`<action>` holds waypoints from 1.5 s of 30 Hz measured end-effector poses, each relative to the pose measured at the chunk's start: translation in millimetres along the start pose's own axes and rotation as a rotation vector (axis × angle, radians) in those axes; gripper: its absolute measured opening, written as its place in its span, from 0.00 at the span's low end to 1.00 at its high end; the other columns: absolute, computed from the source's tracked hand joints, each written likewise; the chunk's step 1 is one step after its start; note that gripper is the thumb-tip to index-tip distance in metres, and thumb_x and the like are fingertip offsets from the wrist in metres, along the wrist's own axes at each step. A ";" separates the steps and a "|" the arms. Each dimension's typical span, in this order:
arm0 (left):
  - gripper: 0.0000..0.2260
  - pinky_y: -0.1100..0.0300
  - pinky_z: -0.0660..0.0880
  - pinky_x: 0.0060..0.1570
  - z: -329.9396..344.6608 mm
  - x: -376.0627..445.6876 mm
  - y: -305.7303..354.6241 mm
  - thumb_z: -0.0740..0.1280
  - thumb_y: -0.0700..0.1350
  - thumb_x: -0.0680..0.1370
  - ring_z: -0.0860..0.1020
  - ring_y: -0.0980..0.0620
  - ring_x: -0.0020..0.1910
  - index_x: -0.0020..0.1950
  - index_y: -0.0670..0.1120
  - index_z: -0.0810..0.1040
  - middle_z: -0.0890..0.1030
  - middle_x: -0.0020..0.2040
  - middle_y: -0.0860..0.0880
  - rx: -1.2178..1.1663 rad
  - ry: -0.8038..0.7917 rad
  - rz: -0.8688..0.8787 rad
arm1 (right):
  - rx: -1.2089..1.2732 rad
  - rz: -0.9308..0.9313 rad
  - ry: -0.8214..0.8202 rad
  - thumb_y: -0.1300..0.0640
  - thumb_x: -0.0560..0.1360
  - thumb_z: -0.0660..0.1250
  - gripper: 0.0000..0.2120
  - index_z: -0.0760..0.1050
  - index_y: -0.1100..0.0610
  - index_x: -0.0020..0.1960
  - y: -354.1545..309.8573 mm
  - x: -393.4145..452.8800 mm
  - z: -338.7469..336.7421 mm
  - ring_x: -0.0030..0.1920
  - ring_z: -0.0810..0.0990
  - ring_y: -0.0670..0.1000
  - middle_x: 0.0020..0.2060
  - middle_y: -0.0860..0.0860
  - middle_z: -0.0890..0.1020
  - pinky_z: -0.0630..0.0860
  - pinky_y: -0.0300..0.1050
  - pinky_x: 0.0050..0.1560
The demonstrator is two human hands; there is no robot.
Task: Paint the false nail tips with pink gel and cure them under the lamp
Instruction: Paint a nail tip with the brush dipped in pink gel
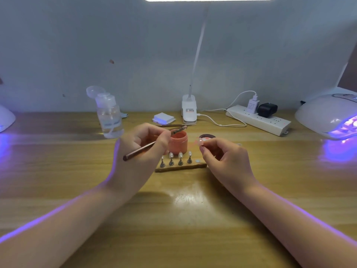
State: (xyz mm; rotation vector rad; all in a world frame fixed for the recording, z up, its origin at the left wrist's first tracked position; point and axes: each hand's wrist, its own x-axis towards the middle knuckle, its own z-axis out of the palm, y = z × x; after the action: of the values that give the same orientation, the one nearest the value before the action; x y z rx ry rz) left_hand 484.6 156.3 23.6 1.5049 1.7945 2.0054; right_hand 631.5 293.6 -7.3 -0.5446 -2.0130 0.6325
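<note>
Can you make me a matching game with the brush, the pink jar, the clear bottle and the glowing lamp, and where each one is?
Things:
1. brush
2. pink gel jar
3. clear bottle
4. glowing lamp

Places:
A. far right of the table
B. just behind the stand of nail tips
C. held in the left hand
D. standing left of the hands

Pairs: 1-C, 2-B, 3-D, 4-A

1. A label with dark and red print sits on the base of the white desk lamp (189,111), too blurred to read.
2. Small grey print marks the white charger plug (251,106) on the power strip (258,119), also illegible.
</note>
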 end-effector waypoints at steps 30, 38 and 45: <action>0.08 0.56 0.74 0.36 7.4 -23.8 -3.2 0.65 0.46 0.74 0.76 0.53 0.37 0.44 0.42 0.81 0.78 0.38 0.55 0.159 -0.187 0.281 | -0.012 -0.104 0.037 0.63 0.74 0.71 0.05 0.83 0.58 0.48 3.0 -1.4 3.0 0.38 0.81 0.46 0.39 0.49 0.84 0.78 0.45 0.41; 0.05 0.67 0.70 0.39 8.6 -23.1 -1.0 0.68 0.44 0.75 0.77 0.59 0.40 0.49 0.47 0.81 0.80 0.41 0.57 0.216 -0.200 0.213 | -0.018 -0.097 0.006 0.64 0.74 0.71 0.06 0.82 0.58 0.50 2.1 -1.5 2.0 0.39 0.81 0.47 0.40 0.49 0.84 0.79 0.48 0.41; 0.05 0.74 0.68 0.41 9.7 -24.6 2.4 0.67 0.43 0.75 0.77 0.60 0.41 0.50 0.46 0.81 0.81 0.40 0.58 0.178 -0.149 0.174 | 0.010 -0.071 0.018 0.61 0.75 0.70 0.04 0.82 0.59 0.49 1.2 -1.6 3.4 0.35 0.80 0.51 0.36 0.50 0.83 0.77 0.52 0.38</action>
State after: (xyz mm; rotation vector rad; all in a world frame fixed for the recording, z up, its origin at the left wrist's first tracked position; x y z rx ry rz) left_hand 505.2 147.6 9.2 1.8674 1.8832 1.7849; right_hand 629.5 292.9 -10.5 -0.4687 -2.0026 0.5923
